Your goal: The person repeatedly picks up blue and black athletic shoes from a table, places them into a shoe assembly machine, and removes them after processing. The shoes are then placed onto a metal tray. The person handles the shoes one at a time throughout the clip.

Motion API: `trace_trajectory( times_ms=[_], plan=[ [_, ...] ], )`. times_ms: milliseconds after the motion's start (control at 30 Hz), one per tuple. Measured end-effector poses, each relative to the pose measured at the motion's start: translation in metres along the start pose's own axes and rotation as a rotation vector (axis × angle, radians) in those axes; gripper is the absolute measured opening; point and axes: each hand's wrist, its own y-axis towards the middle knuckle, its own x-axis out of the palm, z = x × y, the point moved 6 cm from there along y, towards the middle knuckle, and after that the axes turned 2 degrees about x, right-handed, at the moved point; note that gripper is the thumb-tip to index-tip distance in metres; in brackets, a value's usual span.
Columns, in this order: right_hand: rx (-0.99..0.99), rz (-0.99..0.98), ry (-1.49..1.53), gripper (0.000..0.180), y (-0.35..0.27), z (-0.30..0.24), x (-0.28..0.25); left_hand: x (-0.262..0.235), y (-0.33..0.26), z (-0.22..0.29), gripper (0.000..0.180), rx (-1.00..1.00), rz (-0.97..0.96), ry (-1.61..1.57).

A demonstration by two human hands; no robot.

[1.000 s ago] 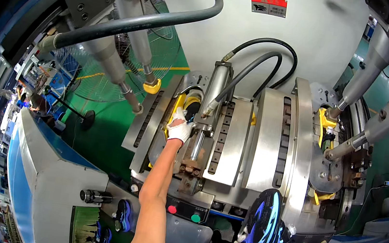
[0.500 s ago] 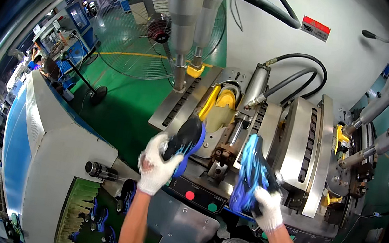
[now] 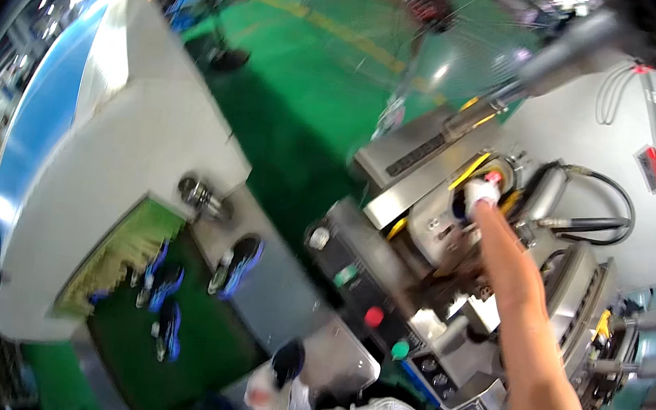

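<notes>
Pinching a black sneaker (image 3: 288, 361) low w/ my L hand (image 3: 266, 392), long axis approx. fwd, I had my R hand (image 3: 481, 195) well apart, up-right at the shoe press (image 3: 431, 225), its hold too blurred to tell.
</notes>
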Motion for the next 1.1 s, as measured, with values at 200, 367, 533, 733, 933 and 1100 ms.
trace_trajectory(
  times_ms=[200, 367, 533, 733, 933, 1100],
  plan=[
    [0.116, -0.202, 0.603, 0.016, 0.015, -0.022, 0.044, 0.045, -0.124, -0.089, 0.072, -0.34, 0.145, 0.156],
    [0.251, -0.391, 0.729, 0.029, 0.04, 0.008, -0.037, 0.06, -0.078, -0.079, 0.058, -0.246, 0.127, -0.094],
    [-0.308, -0.177, 0.529, 0.045, -0.139, -0.083, -0.105, 0.051, -0.09, -0.091, 0.06, -0.371, -0.008, 0.1],
    [-0.731, -0.12, 0.147, 0.08, -0.493, -0.042, -0.117, 0.025, 0.016, -0.084, 0.053, -0.155, 0.0, -0.071],
    [-0.837, 0.364, -1.255, 0.101, -0.499, 0.12, 0.051, 0.009, 0.172, -0.092, 0.024, 0.114, 0.31, -0.052],
    [-0.567, -0.03, -0.743, 0.111, -0.494, 0.08, 0.036, -0.001, 0.197, -0.129, 0.044, 0.131, -0.016, -0.137]
  ],
)
